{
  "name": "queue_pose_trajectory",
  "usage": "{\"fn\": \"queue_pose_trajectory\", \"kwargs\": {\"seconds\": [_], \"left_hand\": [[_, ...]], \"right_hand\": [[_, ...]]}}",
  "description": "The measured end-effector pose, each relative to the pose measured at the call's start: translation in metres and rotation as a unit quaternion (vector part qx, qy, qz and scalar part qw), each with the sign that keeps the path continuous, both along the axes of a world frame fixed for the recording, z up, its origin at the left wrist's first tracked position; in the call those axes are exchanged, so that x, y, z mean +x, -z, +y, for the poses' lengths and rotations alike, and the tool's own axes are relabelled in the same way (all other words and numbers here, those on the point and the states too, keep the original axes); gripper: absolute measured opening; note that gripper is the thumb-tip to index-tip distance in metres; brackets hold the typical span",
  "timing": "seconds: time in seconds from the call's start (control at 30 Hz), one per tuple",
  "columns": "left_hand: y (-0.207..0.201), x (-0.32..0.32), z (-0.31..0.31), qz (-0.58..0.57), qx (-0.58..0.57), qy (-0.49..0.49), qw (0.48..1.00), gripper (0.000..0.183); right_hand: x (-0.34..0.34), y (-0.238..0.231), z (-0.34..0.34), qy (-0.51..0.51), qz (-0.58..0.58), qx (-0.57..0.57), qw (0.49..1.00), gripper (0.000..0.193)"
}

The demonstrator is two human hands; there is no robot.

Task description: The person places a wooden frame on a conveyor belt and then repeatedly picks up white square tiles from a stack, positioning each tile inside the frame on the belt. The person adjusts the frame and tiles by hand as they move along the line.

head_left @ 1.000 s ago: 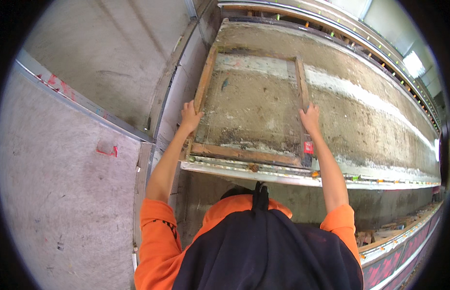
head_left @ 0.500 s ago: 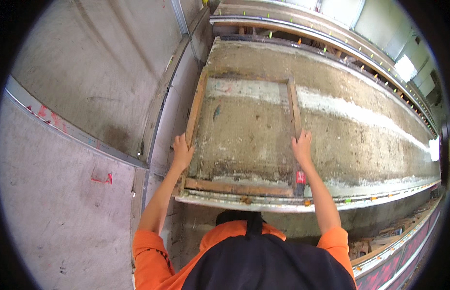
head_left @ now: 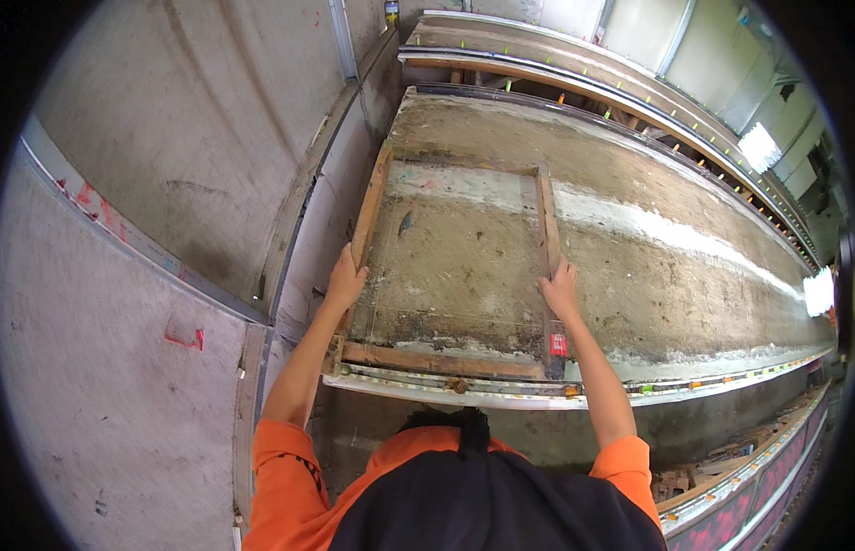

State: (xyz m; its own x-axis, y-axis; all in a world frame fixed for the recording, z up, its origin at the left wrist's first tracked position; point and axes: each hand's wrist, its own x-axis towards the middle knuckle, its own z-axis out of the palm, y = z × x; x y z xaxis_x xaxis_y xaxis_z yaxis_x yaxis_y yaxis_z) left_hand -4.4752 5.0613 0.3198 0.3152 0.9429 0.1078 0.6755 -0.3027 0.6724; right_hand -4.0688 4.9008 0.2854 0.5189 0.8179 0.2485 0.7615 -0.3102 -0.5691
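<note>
Lower centre: wooden frame (head_left: 441,360) lies near the front edge of the long table (head_left: 685,285) | centre: our left hand (head_left: 346,277) and right hand (head_left: 560,291) curl fingers round its 2 side bars | uneven pulling could skew it

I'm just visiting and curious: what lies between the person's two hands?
The head view shows the stained tabletop, seen through the wooden frame, between left hand and right hand.
</note>
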Motion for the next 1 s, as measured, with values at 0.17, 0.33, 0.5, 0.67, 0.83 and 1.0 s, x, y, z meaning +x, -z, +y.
{"fn": "queue_pose_trajectory", "kwargs": {"seconds": [0.17,0.33,0.5,0.67,0.83,1.0], "left_hand": [[0.000,0.006,-0.008,0.041,0.014,-0.012,0.999,0.066],[-0.022,0.018,-0.022,0.151,0.032,-0.007,0.988,0.074],[-0.054,0.081,-0.046,0.230,-0.011,-0.040,0.972,0.085],[-0.067,0.210,-0.091,0.068,0.154,0.217,0.962,0.076],[-0.136,0.408,-0.235,-0.205,0.135,0.452,0.858,0.045],[-0.104,0.555,-0.387,-0.284,0.029,0.625,0.726,0.025]], "right_hand": [[0.006,0.005,0.003,-0.015,0.021,0.010,1.000,0.073],[0.006,0.005,-0.004,0.009,0.012,-0.025,1.000,0.073],[0.012,-0.015,-0.041,-0.045,0.100,-0.054,0.992,0.057],[0.034,-0.102,-0.143,-0.087,0.212,-0.013,0.973,0.039],[0.100,-0.114,-0.285,0.157,0.197,0.295,0.922,0.027],[0.161,-0.031,-0.412,0.445,0.173,0.567,0.671,0.020]]}}
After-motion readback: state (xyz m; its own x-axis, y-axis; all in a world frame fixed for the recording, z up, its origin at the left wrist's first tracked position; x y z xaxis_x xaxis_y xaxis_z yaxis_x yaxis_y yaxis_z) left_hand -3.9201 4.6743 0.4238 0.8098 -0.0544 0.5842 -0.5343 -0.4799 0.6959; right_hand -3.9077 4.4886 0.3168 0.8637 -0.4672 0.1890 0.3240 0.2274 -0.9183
